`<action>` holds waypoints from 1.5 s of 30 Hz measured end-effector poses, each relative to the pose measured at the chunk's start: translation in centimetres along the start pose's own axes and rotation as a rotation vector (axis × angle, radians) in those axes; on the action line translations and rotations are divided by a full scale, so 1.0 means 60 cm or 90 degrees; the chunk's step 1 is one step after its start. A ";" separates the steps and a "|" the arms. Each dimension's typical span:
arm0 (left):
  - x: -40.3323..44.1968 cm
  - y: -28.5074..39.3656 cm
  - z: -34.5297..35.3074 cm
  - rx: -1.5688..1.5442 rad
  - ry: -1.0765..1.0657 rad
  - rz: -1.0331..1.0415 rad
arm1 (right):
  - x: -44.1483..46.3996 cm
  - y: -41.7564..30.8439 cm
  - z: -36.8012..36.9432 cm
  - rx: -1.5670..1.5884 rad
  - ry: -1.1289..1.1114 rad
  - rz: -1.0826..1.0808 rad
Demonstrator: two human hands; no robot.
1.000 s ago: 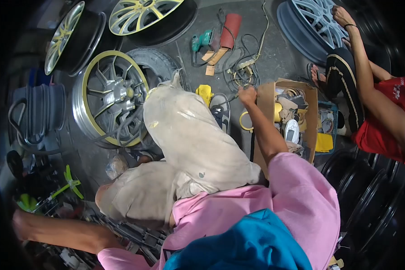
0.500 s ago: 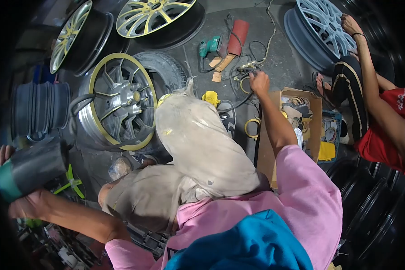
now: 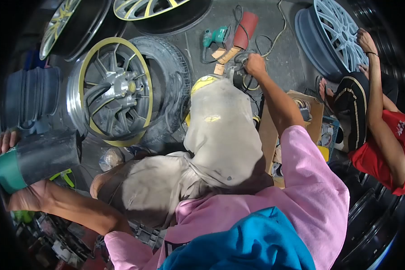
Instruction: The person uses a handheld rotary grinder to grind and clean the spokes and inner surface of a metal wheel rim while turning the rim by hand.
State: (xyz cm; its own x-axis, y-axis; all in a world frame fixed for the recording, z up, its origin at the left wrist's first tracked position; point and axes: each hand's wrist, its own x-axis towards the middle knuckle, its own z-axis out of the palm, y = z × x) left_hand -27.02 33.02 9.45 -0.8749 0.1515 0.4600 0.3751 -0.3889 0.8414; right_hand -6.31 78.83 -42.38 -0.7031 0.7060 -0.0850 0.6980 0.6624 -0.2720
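Note:
My left hand [image 3: 27,196] is wrapped round a dark grey cylinder with a green end [image 3: 42,155]; its exact kind does not show. At the centre top, my right hand [image 3: 255,65] is closed on a dark hose [image 3: 243,56], its fingertips partly hidden. Between my hands, a silver alloy wheel with a yellow rim edge [image 3: 121,87] stands tilted, a thick black hose [image 3: 94,96] looped across it. A grey, dusty tyre [image 3: 168,85] lies behind that wheel.
A green sander [image 3: 218,35] and a red roll [image 3: 246,29] lie on the floor. A cardboard box [image 3: 312,108] and blue crate [image 3: 330,135] stand right. Another person [image 3: 382,130] handles a grey-blue wheel [image 3: 333,40]. More wheels [image 3: 33,96] are at the left.
My right hand has moved forward, up the view, with the hose. My knee has shifted right in the view, and the view has tilted slightly. My left hand still holds the cylinder.

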 end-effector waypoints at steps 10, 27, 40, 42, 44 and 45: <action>-0.019 -0.031 -0.009 0.092 0.063 0.010 | 0.015 -0.007 0.023 0.002 0.005 0.039; -0.105 -0.072 0.023 0.170 -0.013 -0.162 | 0.024 0.310 -0.078 -0.147 -0.060 -0.057; -0.118 -0.154 0.101 0.058 -0.132 -0.288 | -0.265 -0.507 -0.557 0.539 -0.316 -0.429; -0.128 -0.163 0.102 0.052 -0.182 -0.293 | -0.266 -0.551 -0.492 0.602 -0.166 -0.460; -0.136 -0.172 0.094 0.029 -0.218 -0.274 | -0.255 -0.560 -0.451 0.727 -0.096 -0.475; -0.133 -0.173 0.092 0.030 -0.212 -0.270 | -0.259 -0.565 -0.447 0.792 -0.119 -0.461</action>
State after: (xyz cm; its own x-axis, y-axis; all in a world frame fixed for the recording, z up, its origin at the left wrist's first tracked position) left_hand -22.26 40.85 -1.38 -0.8106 0.5695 0.1364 0.0307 -0.1913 0.9810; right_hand -15.44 52.12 -6.12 -0.9184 0.2107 0.3349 -0.3103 0.1416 -0.9400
